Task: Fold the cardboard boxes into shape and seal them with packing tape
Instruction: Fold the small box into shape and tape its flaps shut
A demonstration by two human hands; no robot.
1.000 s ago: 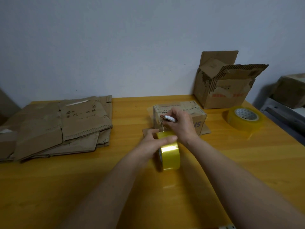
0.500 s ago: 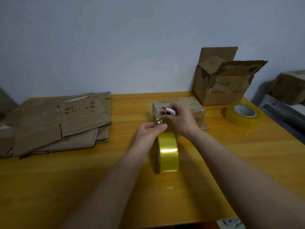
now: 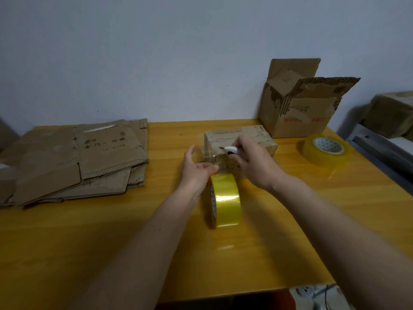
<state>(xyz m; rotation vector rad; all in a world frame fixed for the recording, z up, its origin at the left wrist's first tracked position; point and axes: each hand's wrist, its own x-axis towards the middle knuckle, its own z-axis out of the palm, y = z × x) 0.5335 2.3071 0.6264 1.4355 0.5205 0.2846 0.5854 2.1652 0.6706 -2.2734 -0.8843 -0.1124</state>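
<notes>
- Dark handwritten characters run across the top sheet of the flattened cardboard stack (image 3: 73,159) at the left of the frame; they are too blurred to read.
- The open box (image 3: 297,108) in the upper right, against the wall, carries red printed marks low on its front face, also unreadable. Its flaps stand up, torn so the corrugation shows; what is inside it cannot be seen.
- The small box (image 3: 241,142) in the middle of the frame, on the yellow counter (image 3: 89,253), has its top flaps shut. Faint print runs along the top edge, too blurred to make out. A clear strip of tape (image 3: 206,151) lies over its left end.
- The left hand (image 3: 196,171) sits just left of that end, palm turned inward, fingers loosely spread; its grip at the fingertips looks pinched on the tape strip, though the blur leaves that uncertain.
- The right hand (image 3: 252,162) rests over the box front, its grip pinching a small white-handled cutter (image 3: 230,150) with the tip pointing left at the tape.
- The yellow tape roll (image 3: 225,201) stands on edge in the lower middle, just beside the box.
- A second tape roll (image 3: 324,148) lies flat at the right, with a patterned core.
- A further box (image 3: 393,115) sits at the far right edge.
</notes>
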